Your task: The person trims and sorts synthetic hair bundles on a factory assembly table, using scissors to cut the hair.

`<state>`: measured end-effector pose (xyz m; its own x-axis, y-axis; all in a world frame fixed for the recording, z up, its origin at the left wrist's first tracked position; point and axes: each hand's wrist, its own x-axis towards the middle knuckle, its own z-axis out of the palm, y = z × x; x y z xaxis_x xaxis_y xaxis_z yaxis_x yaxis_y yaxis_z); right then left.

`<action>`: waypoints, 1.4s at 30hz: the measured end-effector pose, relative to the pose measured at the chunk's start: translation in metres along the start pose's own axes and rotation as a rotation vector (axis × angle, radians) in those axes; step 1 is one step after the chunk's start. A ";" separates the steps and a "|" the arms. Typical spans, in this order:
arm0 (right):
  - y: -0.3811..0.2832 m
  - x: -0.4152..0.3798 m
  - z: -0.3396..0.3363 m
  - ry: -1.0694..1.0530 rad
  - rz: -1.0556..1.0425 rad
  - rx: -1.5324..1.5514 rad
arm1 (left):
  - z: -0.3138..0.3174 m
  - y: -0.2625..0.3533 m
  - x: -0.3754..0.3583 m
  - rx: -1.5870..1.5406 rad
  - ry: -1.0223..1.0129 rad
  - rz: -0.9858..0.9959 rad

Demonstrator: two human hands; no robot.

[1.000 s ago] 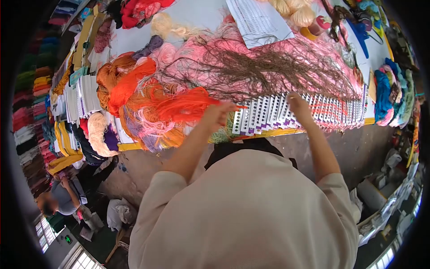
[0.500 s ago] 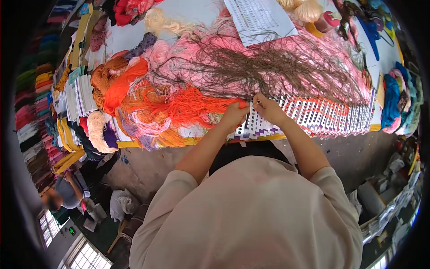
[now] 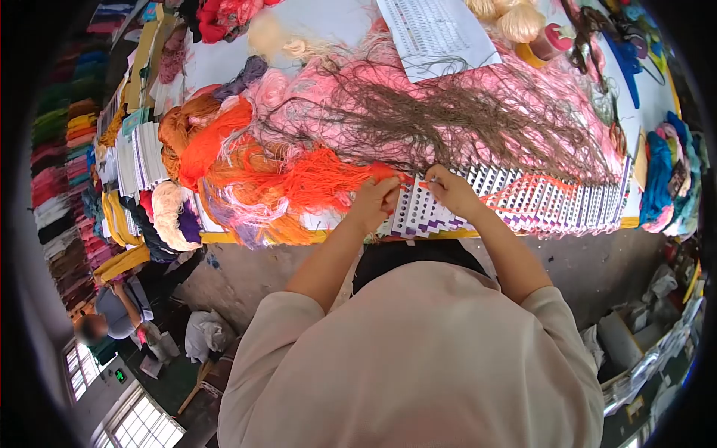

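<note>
My left hand is closed on a bundle of orange-red thread, at the left end of a row of white hole-punched cards. A short strand of the same thread runs across to my right hand, whose fingers are pinched on its end over the cards. Orange-red strands also lie across the cards to the right. Behind both hands spreads a layer of pink thread, with loose dark brown thread on top. The fingertips are too small to make out fully.
A printed sheet lies on the pink thread. Orange and brown skeins are heaped at left, near stacked cards. Blue scissors-like handles lie at right, beyond a pink-and-yellow container. Another person is at lower left.
My left hand has drawn left and slightly down, away from my right hand, with the orange-red thread. A strand now shows between the hands. The view has shifted slightly.
</note>
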<state>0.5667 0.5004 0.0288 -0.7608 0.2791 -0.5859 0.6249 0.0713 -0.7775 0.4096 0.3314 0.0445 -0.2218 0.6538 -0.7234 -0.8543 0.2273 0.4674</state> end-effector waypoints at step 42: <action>-0.209 -0.071 0.052 0.070 -0.319 0.680 | 0.032 0.135 -0.173 -0.267 -0.357 0.419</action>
<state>0.4809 0.4158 0.2204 -0.8598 0.4053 -0.3106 0.1133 -0.4418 -0.8899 0.3483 0.2722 0.2492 -0.4328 0.8603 -0.2693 -0.8270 -0.2601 0.4984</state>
